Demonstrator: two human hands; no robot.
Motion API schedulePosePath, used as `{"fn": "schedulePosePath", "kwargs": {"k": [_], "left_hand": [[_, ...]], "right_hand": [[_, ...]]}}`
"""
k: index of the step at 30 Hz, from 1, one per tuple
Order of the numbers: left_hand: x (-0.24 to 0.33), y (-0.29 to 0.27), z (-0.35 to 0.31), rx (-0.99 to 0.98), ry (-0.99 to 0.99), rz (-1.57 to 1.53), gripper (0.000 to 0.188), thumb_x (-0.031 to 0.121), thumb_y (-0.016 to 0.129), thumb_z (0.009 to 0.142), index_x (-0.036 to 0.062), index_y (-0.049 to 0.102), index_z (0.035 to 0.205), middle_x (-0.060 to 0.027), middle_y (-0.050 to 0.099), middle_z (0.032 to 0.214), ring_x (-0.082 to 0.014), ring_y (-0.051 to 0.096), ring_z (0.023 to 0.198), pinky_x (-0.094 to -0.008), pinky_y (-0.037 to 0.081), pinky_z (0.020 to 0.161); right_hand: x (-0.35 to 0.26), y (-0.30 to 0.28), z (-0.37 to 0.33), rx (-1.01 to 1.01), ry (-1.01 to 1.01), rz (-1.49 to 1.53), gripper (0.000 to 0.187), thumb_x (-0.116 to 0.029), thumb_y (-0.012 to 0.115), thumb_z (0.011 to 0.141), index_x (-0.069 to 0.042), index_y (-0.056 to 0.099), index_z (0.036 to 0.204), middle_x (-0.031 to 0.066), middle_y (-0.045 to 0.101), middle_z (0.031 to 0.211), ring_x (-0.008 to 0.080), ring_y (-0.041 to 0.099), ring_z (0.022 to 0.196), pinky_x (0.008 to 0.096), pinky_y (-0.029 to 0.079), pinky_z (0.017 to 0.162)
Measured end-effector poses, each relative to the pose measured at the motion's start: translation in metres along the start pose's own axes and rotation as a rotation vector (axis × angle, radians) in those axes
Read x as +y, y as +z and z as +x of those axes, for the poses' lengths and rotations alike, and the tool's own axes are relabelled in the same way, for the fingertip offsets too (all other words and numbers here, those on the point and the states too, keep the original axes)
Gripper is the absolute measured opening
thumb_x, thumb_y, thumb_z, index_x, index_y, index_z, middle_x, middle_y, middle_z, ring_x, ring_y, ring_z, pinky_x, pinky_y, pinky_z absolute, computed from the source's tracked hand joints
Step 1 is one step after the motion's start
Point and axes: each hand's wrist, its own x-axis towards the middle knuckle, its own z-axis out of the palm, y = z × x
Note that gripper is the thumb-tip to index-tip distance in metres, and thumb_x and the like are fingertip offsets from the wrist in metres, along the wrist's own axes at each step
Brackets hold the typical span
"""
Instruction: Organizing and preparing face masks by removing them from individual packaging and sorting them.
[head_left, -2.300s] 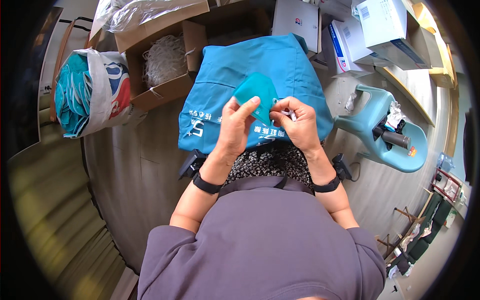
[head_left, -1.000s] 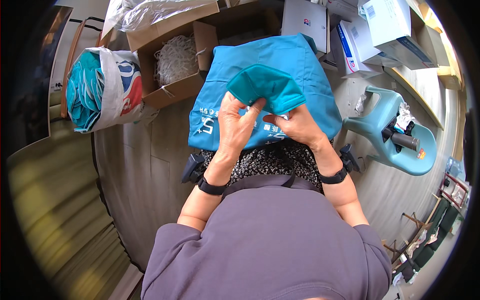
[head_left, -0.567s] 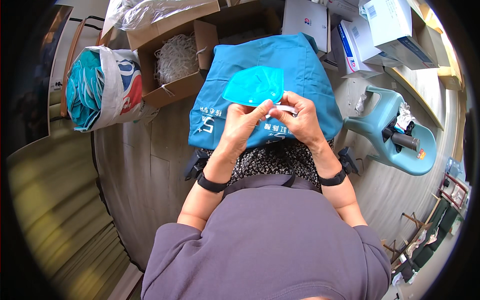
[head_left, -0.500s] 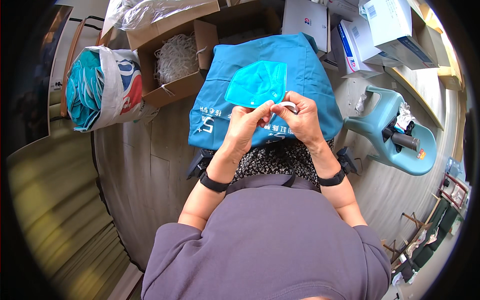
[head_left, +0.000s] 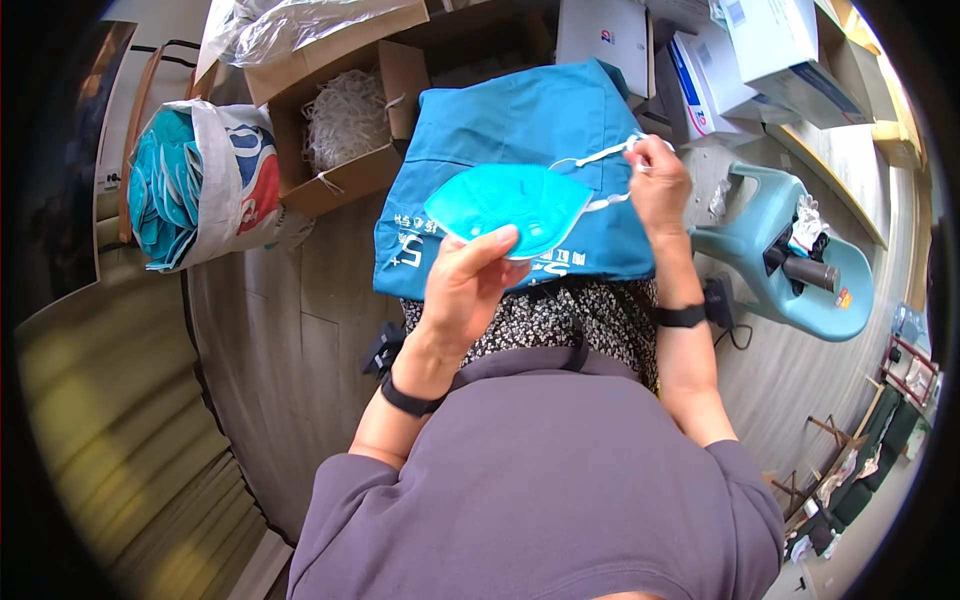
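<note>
A turquoise folded face mask (head_left: 505, 195) hangs above my lap, its edge pinched between the thumb and fingers of my left hand (head_left: 465, 285). White elastic straps (head_left: 602, 157) run from the mask's right end up to my right hand (head_left: 660, 190). That hand is closed on the straps and draws them out to the right, away from the mask. Under both hands a teal cloth (head_left: 510, 115) with white printing covers my lap.
To the left stands a white sack (head_left: 225, 180) full of turquoise masks (head_left: 165, 190). Behind it a cardboard box (head_left: 400, 85) holds a heap of white straps (head_left: 345, 120). White cartons (head_left: 790, 60) are stacked far right. A blue-green stool (head_left: 745, 240) bears gloves (head_left: 808, 232) and a dark cylinder (head_left: 812, 273).
My right hand has moved right and up, stretching the straps from the mask. My left hand has brought the mask slightly left and lower; its lower edge now bulges downward.
</note>
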Motion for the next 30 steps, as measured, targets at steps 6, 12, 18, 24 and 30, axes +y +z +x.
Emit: {"fn": "schedulePosePath", "kwargs": {"k": [6,12,18,24,30], "left_hand": [[-0.007,-0.034,0.021,-0.006,-0.139,-0.208,0.024,0.022,0.061,0.096,0.0085,0.054,0.077,-0.0021,0.054,0.072,-0.0124,0.047,0.064,-0.0275,0.037,0.057],[0.001,-0.019,0.011,-0.069,-0.271,-0.012,0.034,0.034,0.055,0.101,0.0009,0.063,0.097,-0.0031,0.054,0.072,-0.0119,0.048,0.063,-0.0259,0.037,0.057],[0.007,-0.033,-0.003,0.324,0.301,1.007,0.028,0.014,0.078,0.086,0.0029,0.064,0.107,0.0006,0.057,0.074,-0.0084,0.051,0.065,-0.0234,0.04,0.057],[0.001,-0.029,0.014,0.182,0.632,1.366,0.017,0.009,0.078,0.082,0.0008,0.066,0.091,-0.0034,0.054,0.071,-0.0119,0.047,0.062,-0.0281,0.038,0.056],[-0.012,-0.032,0.025,0.195,0.741,1.472,0.013,0.006,0.075,0.082,-0.0012,0.065,0.084,-0.01,0.057,0.072,-0.02,0.052,0.06,-0.0325,0.041,0.056]], "right_hand": [[-0.081,-0.002,-0.011,-0.209,0.14,0.643,0.036,0.006,0.071,0.084,-0.004,0.062,0.117,0.0029,0.067,0.098,0.0046,0.057,0.068,0.021,0.048,0.06],[-0.086,0.002,-0.025,-0.376,0.067,0.69,0.007,0.0,0.067,0.091,-0.002,0.068,0.098,0.0005,0.063,0.081,0.0025,0.051,0.062,0.0207,0.044,0.056],[-0.073,0.005,-0.011,-0.361,0.247,0.748,0.008,-0.007,0.066,0.095,-0.002,0.068,0.09,-0.006,0.057,0.067,0.0006,0.046,0.058,0.018,0.037,0.051],[-0.092,0.017,-0.017,-0.308,0.219,0.655,0.008,-0.009,0.07,0.091,-0.001,0.068,0.094,-0.0034,0.061,0.075,0.0027,0.049,0.059,0.0189,0.04,0.053],[-0.123,0.016,-0.037,-0.399,-0.04,0.465,0.019,-0.008,0.079,0.08,-0.005,0.065,0.094,0.0035,0.062,0.082,0.0115,0.054,0.062,0.0264,0.046,0.057]]}}
